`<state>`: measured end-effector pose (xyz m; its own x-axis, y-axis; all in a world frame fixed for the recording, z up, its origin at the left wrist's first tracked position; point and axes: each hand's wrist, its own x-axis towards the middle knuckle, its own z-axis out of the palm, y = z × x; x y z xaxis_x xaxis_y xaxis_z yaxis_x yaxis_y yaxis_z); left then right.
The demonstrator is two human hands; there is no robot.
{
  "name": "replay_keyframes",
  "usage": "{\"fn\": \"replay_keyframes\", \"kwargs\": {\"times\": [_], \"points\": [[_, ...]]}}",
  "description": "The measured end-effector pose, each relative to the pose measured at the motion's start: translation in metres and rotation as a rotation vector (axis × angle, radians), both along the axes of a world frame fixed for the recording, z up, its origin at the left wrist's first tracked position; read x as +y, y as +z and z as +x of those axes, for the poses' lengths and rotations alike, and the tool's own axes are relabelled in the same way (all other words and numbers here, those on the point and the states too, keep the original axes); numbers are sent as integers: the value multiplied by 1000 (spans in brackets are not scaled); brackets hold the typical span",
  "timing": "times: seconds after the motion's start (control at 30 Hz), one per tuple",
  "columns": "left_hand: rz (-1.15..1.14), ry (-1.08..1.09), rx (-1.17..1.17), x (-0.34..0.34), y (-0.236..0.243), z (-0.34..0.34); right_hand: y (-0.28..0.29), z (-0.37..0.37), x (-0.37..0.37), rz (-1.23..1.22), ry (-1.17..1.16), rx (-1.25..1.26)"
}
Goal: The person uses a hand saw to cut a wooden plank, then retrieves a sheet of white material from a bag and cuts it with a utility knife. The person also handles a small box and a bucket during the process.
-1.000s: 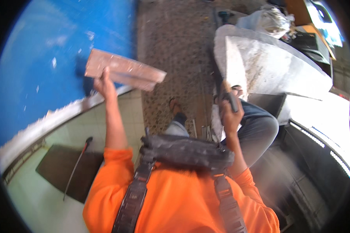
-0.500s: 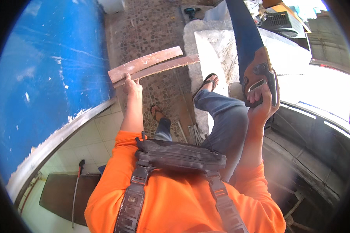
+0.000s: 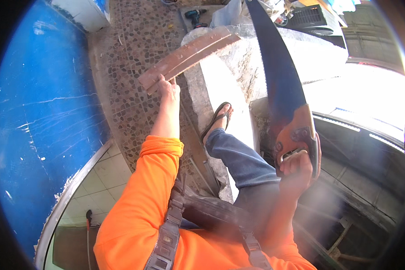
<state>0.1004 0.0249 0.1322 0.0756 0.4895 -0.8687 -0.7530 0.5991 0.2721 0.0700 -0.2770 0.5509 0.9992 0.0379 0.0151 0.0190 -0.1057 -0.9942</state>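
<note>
- Your left hand (image 3: 167,86) pinches the near end of two stiff, light wooden strips (image 3: 189,57), their far end over the stone slab (image 3: 220,85).
- Your right hand (image 3: 297,168) is clenched around the handsaw (image 3: 281,90) handle, blade up; keep hold there.

My sleeve (image 3: 155,180) is bright orange, and my trouser leg (image 3: 238,155) is faded blue denim. The boards (image 3: 189,56) in my left hand (image 3: 168,86) are reddish brown. The saw (image 3: 279,85) in my right hand (image 3: 297,168) has a dark, rust-tinged blade and an orange-brown handle. The floor (image 3: 121,81) is speckled with grey and brown pebbles. The wall panel (image 3: 40,121) is deep blue, streaked with white scratches. The stone slab (image 3: 274,45) is mottled grey-white.
</note>
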Motion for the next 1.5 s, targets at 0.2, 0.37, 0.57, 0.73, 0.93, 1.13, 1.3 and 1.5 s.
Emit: {"fn": "replay_keyframes", "kwargs": {"times": [0.2, 0.37, 0.57, 0.73, 0.93, 1.13, 1.3, 1.5], "points": [[316, 69, 213, 111, -78, -123, 5, 46, -43, 206, 84, 262], [301, -124, 535, 166, -134, -272, -2, 69, -42, -227, -148, 147], [229, 109, 566, 103, -229, -289, -12, 123, -27, -110, 112, 320], [70, 7, 527, 38, -240, -207, -9, 141, 7, -210, 64, 330], [274, -387, 490, -12, -297, -57, 1, 145, 11, -242, 197, 344], [401, -1153, 491, -118, -275, 2, 1, 131, 30, -294, 40, 279], [210, -939, 678, -128, -250, -141, -1, 123, 30, -335, 2, 210], [76, -549, 694, -62, -205, -271, -10, 98, 39, -411, -100, 63]]}}
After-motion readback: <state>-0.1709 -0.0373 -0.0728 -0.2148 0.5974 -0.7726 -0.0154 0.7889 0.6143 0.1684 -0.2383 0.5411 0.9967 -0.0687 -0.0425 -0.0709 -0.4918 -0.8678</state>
